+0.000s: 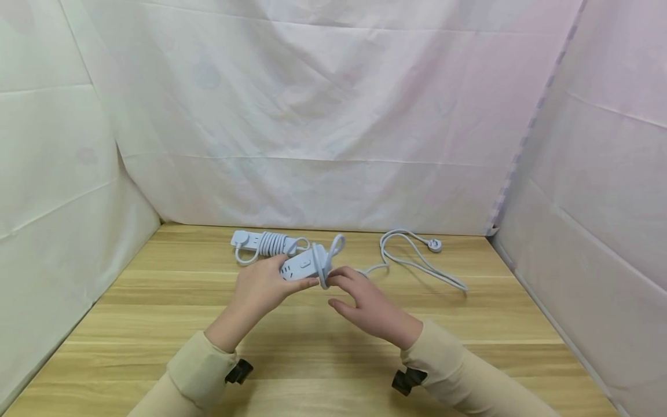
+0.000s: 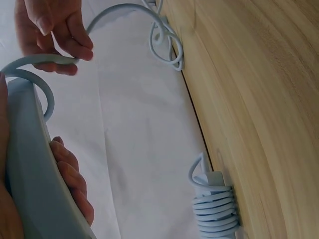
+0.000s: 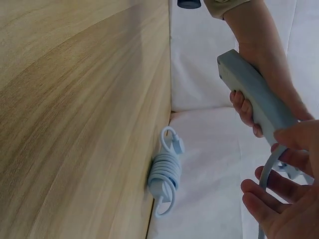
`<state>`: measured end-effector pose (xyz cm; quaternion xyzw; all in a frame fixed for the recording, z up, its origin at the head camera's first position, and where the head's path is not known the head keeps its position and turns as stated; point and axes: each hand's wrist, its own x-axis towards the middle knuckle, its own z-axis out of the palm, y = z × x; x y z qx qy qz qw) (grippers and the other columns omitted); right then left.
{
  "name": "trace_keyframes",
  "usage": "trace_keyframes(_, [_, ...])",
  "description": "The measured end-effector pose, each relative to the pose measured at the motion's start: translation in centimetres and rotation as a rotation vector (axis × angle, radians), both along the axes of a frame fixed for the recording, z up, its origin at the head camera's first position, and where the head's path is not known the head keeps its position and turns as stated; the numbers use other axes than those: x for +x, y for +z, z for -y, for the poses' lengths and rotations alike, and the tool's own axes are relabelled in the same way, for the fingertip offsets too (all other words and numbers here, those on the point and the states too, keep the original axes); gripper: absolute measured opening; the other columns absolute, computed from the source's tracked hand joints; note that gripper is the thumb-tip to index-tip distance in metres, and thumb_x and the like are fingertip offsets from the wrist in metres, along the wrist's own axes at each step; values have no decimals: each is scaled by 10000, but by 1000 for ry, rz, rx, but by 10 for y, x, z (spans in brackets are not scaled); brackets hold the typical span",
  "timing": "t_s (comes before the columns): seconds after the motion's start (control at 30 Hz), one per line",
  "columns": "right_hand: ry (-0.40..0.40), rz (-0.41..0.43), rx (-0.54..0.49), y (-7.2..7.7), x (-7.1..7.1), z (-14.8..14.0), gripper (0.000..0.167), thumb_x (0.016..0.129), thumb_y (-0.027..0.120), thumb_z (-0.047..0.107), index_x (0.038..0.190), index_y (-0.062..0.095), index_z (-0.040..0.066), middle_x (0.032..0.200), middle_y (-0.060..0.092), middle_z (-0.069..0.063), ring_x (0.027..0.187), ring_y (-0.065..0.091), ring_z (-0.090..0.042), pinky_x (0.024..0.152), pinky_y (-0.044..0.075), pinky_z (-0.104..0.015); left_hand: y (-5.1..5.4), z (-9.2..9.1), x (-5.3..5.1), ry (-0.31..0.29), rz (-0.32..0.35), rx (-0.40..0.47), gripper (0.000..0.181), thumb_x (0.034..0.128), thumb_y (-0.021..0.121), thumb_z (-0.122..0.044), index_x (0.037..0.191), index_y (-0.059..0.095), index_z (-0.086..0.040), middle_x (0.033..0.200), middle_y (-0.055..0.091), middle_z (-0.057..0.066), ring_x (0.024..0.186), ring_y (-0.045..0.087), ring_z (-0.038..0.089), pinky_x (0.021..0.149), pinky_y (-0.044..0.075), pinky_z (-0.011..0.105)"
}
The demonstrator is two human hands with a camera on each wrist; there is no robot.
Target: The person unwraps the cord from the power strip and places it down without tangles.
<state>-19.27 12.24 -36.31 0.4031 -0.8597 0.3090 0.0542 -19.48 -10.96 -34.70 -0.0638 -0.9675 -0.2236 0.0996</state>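
In the head view my left hand (image 1: 261,285) grips a white power strip (image 1: 299,266), its sockets and switch facing up. The strip is held above the table, and a loop of its grey-white cord (image 3: 269,168) goes round its right end. Beside that end is my right hand (image 1: 372,307), whose fingers and thumb pinch the cord in the right wrist view. The left wrist view shows the left fingers (image 2: 71,174) curled round the strip's underside. From the right hand, the rest of the cord runs to the right across the table, ending in a plug (image 1: 435,245).
Behind the left hand lies a second power strip (image 1: 252,239), with its cord (image 1: 272,244) wound tightly round it and a plug at its left end. Both rest on a wooden table (image 1: 312,370). White cloth (image 1: 312,116) hangs at the back and both sides.
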Motion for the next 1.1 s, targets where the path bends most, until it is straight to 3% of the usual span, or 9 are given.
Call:
trace_keyframes(0.17, [19, -89, -62, 3, 1, -2, 200, 943, 649, 97, 1142, 637, 80, 1166, 586, -7, 1102, 552, -171, 918, 469, -374, -3, 4, -3, 40, 10, -30, 921, 641, 509, -908, 1058, 664, -101, 704, 566, -10, 601, 499, 179, 495, 360, 324])
trace_keyframes(0.33, [-11, -148, -126, 11, -1, -5, 115, 932, 656, 79, 1039, 663, 121, 1059, 613, 32, 988, 569, -133, 824, 494, -337, -6, 7, -5, 57, 8, -77, 938, 642, 445, -938, 1032, 663, -113, 729, 592, 1, 595, 501, 187, 476, 363, 339])
trace_keyframes(0.6, [-76, -187, -176, 22, -8, -11, 70, 960, 618, 95, 995, 670, 126, 988, 607, 45, 896, 563, -104, 762, 494, -362, -11, 9, -3, 8, -9, -134, 755, 679, 513, -885, 865, 620, -161, 636, 520, -37, 537, 468, 172, 456, 340, 334])
trace_keyframes(0.8, [-119, -180, -188, 26, -14, -17, 95, 975, 596, 103, 1025, 676, 111, 989, 592, 47, 868, 528, -107, 733, 468, -360, -12, 8, 1, -36, -10, -131, 659, 677, 572, -850, 859, 625, -219, 645, 507, -57, 546, 447, 153, 467, 319, 327])
trace_keyframes(0.93, [-143, -195, -204, 27, -18, -20, 114, 980, 586, 96, 1036, 684, 90, 997, 598, 33, 877, 536, -125, 743, 466, -372, -11, 7, 6, -63, -35, -132, 644, 673, 591, -839, 885, 650, -234, 664, 521, -78, 557, 441, 137, 471, 318, 316])
trace_keyframes(1.1, [-177, -189, -204, 26, -23, -25, 147, 994, 564, 110, 1073, 685, 87, 999, 602, 23, 892, 541, -130, 758, 463, -357, -11, 7, 10, -81, -86, -143, 577, 663, 650, -793, 796, 595, -234, 630, 495, -92, 543, 428, 129, 467, 310, 313])
